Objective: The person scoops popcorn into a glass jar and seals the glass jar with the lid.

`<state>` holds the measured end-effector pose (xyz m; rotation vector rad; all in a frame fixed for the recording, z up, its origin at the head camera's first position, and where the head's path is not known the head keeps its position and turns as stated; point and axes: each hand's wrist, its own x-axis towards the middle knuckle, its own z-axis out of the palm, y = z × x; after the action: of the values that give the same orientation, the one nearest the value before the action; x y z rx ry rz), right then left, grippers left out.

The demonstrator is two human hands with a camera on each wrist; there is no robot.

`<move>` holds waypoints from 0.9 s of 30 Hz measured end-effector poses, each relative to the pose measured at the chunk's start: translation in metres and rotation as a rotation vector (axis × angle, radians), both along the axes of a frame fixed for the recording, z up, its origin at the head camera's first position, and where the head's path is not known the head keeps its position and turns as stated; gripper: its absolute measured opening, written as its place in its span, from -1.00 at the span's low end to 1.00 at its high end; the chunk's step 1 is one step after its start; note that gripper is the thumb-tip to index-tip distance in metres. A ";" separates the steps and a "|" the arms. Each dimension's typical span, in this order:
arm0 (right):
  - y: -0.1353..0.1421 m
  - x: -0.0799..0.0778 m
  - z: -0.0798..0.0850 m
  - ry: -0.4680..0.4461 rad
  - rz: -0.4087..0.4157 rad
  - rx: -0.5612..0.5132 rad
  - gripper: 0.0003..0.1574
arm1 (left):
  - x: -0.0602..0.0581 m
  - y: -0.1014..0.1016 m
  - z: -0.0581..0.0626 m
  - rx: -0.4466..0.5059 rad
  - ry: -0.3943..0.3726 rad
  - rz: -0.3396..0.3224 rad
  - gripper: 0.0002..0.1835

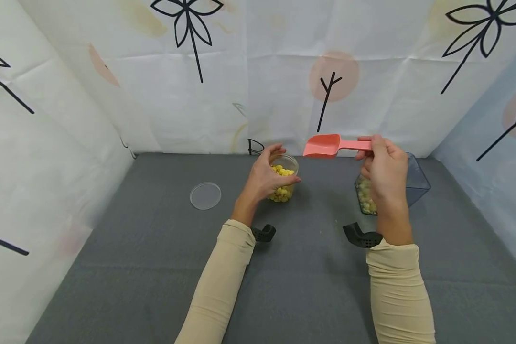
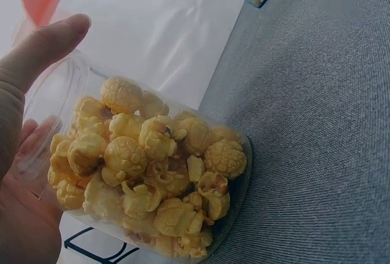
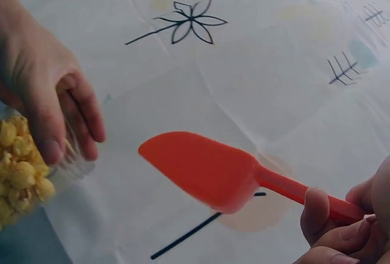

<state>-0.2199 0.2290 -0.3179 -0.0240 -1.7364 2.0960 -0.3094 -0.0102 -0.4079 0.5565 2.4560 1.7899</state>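
A clear plastic jar (image 2: 152, 172) with yellow popcorn in it stands upright on the grey cloth. My left hand (image 1: 267, 176) grips it near the rim, thumb on one side and fingers on the other. Up in the air to the jar's right, my right hand (image 1: 384, 165) pinches the handle of a red scoop (image 1: 322, 145). The scoop's blade points left towards the jar, and no popcorn shows in it. Behind the right hand, partly hidden, a clear bluish box (image 1: 417, 179) lies with pale popcorn (image 1: 365, 196) inside.
A round clear lid (image 1: 205, 196) lies flat on the grey cloth (image 1: 155, 258), left of the jar. White printed fabric (image 1: 279, 105) rises behind and at both sides of the table. Tiny crumbs lie between the jar and the box.
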 end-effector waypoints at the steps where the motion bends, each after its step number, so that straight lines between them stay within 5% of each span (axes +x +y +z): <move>1: 0.003 0.001 0.001 -0.001 -0.015 -0.007 -0.60 | 0.000 0.000 0.000 -0.006 -0.002 0.002 0.10; 18: 0.062 0.013 0.009 -0.114 -0.379 -0.153 -0.67 | 0.001 0.002 -0.002 -0.014 0.014 -0.011 0.02; 27: 0.089 0.020 0.008 -0.139 -0.471 -0.235 -0.66 | 0.001 0.001 -0.001 -0.021 0.024 0.000 0.00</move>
<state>-0.1999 0.3178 -0.3103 -0.5995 -1.3738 1.9569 -0.3088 -0.0095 -0.4090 0.5793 2.4868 1.7660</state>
